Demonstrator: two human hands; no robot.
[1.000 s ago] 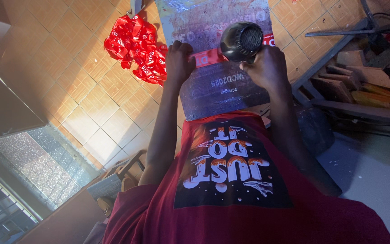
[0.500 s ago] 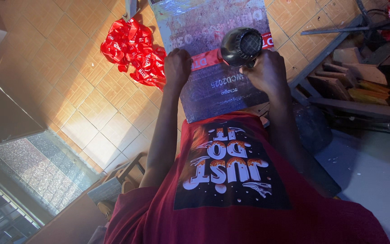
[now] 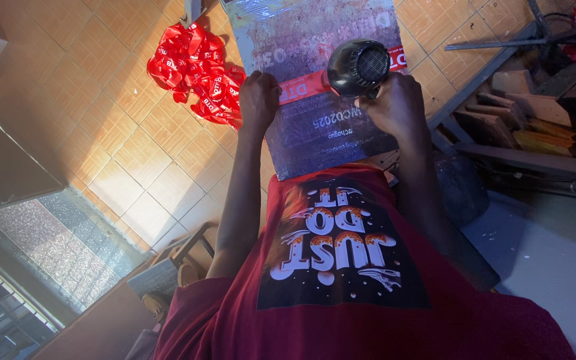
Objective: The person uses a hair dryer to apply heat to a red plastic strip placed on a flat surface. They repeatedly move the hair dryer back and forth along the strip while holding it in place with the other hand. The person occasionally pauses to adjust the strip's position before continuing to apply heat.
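right hand [image 3: 398, 107] grips dryer [image 3: 358, 67] over ribbon [image 3: 305, 85].

The board [image 3: 315, 80] runs off the edge at twelve o'clock; the dryer [image 3: 358, 67] hides part of the ribbon [image 3: 305, 85].

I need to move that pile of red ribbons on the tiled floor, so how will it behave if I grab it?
The red ribbons look floppy: they lie in loose, tangled loops on the tiled floor. Grabbed, the pile would probably sag and trail strands rather than lift as one. They seem light and glossy, so some may slip from the fingers.
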